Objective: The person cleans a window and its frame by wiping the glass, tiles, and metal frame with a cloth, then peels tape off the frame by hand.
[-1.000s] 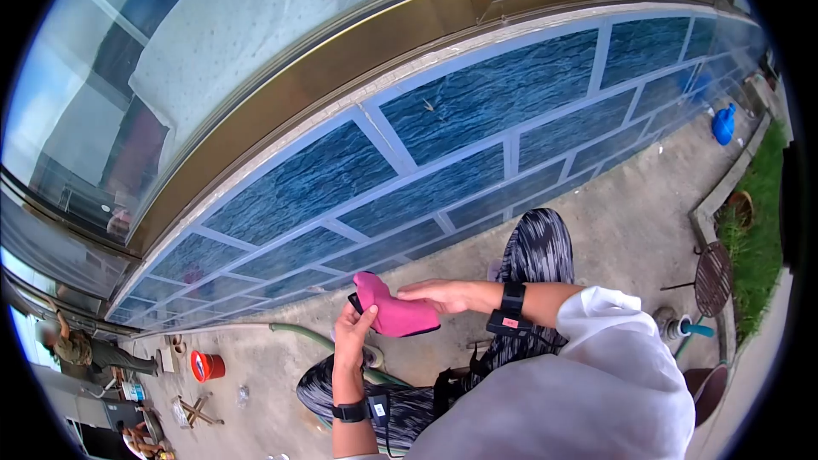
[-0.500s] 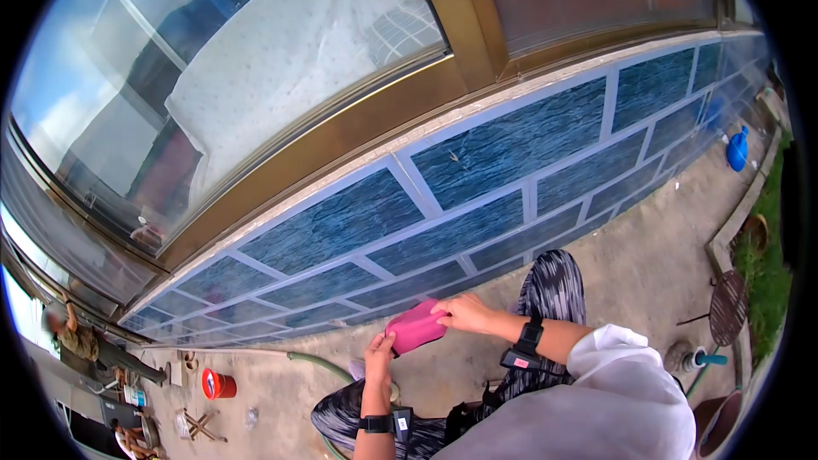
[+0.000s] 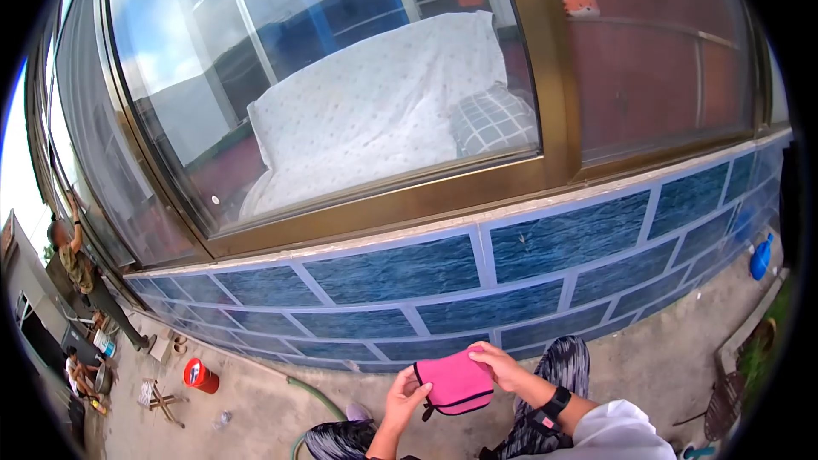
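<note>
A pink cloth with black edging is stretched between my two hands, low in the view in front of the blue tiled wall. My left hand pinches its left side, where a dark strip hangs down. At the cloth's upper right, my right hand grips the corner with fingers and thumb together. Above the hands is a large window in a brown-gold frame, with a white cover seen through the glass.
A red bucket, a folding stool and a green hose are on the concrete at left. One person stands at the windows; another sits low. A blue watering can is at right.
The view has tilted up toward the window. The pink cloth, bent and under my flat right hand a second ago, is now spread, and my right hand has closed on its corner.
</note>
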Tool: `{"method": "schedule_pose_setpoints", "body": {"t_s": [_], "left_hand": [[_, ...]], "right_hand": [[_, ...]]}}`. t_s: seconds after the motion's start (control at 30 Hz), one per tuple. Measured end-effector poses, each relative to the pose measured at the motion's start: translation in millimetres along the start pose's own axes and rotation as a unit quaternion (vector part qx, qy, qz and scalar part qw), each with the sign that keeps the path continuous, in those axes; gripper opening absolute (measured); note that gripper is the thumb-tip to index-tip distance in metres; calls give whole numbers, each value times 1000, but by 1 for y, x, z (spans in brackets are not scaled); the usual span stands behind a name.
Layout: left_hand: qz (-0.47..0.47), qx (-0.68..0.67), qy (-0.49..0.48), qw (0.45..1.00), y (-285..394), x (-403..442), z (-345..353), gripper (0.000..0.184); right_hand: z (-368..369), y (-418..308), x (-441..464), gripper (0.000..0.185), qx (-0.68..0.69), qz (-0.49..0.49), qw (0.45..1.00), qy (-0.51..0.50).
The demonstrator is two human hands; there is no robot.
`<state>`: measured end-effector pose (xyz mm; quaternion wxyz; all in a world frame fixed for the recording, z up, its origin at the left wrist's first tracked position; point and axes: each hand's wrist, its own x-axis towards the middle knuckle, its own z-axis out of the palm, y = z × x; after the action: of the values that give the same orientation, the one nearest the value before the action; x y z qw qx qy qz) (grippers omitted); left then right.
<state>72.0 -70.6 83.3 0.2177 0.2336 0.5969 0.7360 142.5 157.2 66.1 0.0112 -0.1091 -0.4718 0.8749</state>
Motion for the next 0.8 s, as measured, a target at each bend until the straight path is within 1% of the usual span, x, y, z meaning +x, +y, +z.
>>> {"method": "schedule_pose_setpoints", "body": {"t_s": [0.03,0.07,0.1,0.13,0.17,0.2,0.23,0.27,0.3,0.33,0.4,0.43,0.47,0.53,0.6,0.67,0.73,0.77,0.8], "left_hand": [[-3,-7,1,1000,3,0,6,46],[-4,-14,4,1000,6,0,14,49],[30,-54,3,998,11,1,24,51],[32,-55,9,998,16,3,35,51],[33,-64,15,997,20,5,46,52],[30,-71,16,997,21,4,52,52],[48,-10,17,999,14,8,53,48],[41,-8,-3,999,17,12,54,48],[56,111,5,992,25,17,51,45],[74,229,11,970,34,24,49,41],[129,290,26,948,76,37,60,37],[203,407,30,890,86,53,56,39],[274,513,36,812,96,69,49,41],[346,611,42,711,124,99,55,55],[383,651,4,656,138,135,53,71],[398,735,-1,549,148,164,57,81],[399,759,13,514,144,188,60,79],[397,760,4,515,140,196,60,79],[394,763,-2,513,133,198,59,79]], "right_hand": [[1,-3,-8,28,102,39,994,-14],[3,-5,-20,28,97,44,994,-17],[6,-3,-33,35,228,61,969,-68],[8,2,-41,41,357,77,924,-115],[10,12,-47,51,398,61,904,-144],[10,17,-51,51,402,59,903,-140],[11,22,-58,50,380,73,916,-110],[9,23,-65,48,359,80,927,-75],[6,23,-67,44,368,71,926,-51],[-2,20,-70,39,378,52,923,-50],[-17,6,-80,39,398,8,917,-34],[-23,-8,-88,40,393,-30,919,-5],[-30,-21,-96,41,387,-64,920,23],[-50,-37,-109,45,398,-126,909,18],[-68,-42,-120,48,407,-165,898,31],[-76,-41,-132,37,424,-152,890,69],[-83,-26,-128,33,472,-156,861,113],[-90,-21,-129,32,526,-139,838,-42],[-89,-14,-127,32,532,-138,835,-41]]}}
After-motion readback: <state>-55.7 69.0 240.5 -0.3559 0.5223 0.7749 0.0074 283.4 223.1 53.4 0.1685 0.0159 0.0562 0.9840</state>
